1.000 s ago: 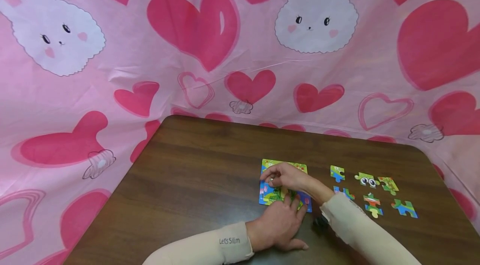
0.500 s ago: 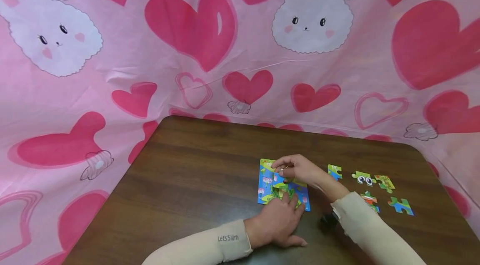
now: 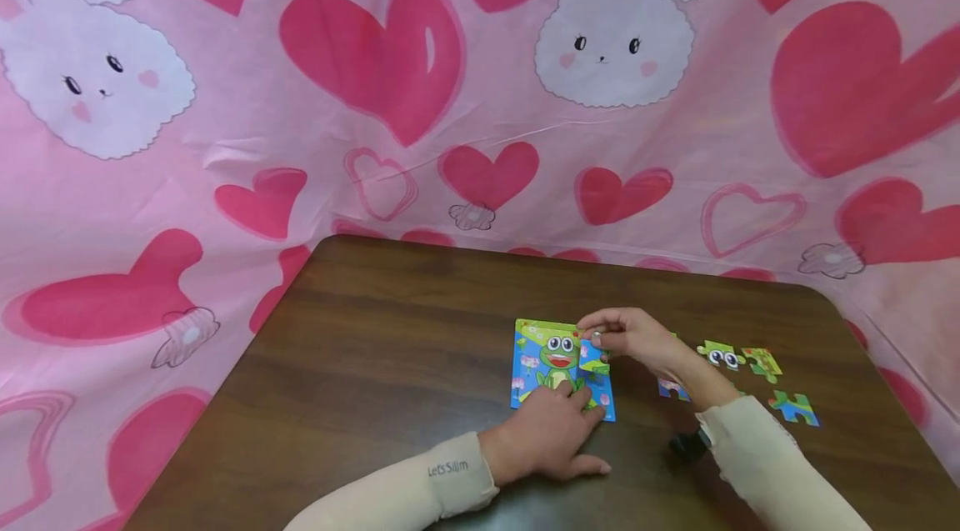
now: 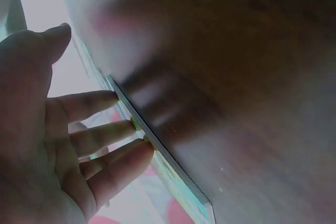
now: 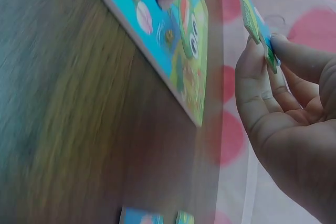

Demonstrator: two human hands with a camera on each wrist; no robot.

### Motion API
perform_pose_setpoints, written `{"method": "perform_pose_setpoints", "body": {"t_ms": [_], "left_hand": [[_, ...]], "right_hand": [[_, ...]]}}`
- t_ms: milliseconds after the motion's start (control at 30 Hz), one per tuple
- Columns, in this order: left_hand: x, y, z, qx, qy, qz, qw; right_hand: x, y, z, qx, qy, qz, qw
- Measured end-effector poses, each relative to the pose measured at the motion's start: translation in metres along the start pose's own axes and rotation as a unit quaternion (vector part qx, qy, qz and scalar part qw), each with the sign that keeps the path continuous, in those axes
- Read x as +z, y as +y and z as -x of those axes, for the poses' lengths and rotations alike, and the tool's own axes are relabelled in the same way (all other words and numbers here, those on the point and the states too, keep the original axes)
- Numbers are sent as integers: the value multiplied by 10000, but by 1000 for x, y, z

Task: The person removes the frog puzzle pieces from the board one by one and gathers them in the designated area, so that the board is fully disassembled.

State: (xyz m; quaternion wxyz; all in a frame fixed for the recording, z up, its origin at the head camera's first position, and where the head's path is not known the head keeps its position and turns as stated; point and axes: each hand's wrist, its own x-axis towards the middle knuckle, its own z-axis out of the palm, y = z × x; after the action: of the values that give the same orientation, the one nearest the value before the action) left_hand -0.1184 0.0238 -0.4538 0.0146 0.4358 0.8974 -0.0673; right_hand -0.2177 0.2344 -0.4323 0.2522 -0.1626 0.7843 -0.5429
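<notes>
A square frog picture board (image 3: 527, 360) lies on the table, its green frog face uncovered. My left hand (image 3: 542, 435) rests with spread, fairly straight fingertips on the board's near edge. The left wrist view shows those fingertips (image 4: 142, 148) along the thin edge of the board. Between thumb and fingers, my right hand (image 3: 641, 341) pinches a blue and green jigsaw piece (image 3: 591, 356) over the board's right side. In the right wrist view that jigsaw piece (image 5: 257, 22) is held tilted, nearly edge-on, clear of the board.
Several loose jigsaw pieces lie right of the board on the brown wooden table (image 3: 390, 348). One shows frog eyes (image 3: 723, 357); a green and blue piece (image 3: 797, 408) lies nearer. My right forearm partly hides others. Behind the table hangs a pink heart curtain (image 3: 495, 56).
My right hand has moved right across the board with the jigsaw piece, from its left side to its right edge, uncovering the frog's face. My left hand has stayed on the near edge.
</notes>
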Motion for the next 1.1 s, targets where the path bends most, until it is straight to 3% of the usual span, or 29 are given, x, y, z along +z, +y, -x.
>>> {"method": "perform_pose_setpoints", "body": {"t_ms": [367,733,1100], "left_hand": [[0,-4,0,-279,-117,463,9985],[-2,-7,1,-166,-25,448,9989],[-1,-11,0,-63,251,370,9990]], "right_hand": [[-24,11,43,227,543,200,9981],[-36,30,82,431,989,-26,9942],[-36,45,117,748,811,-448,9929]]}}
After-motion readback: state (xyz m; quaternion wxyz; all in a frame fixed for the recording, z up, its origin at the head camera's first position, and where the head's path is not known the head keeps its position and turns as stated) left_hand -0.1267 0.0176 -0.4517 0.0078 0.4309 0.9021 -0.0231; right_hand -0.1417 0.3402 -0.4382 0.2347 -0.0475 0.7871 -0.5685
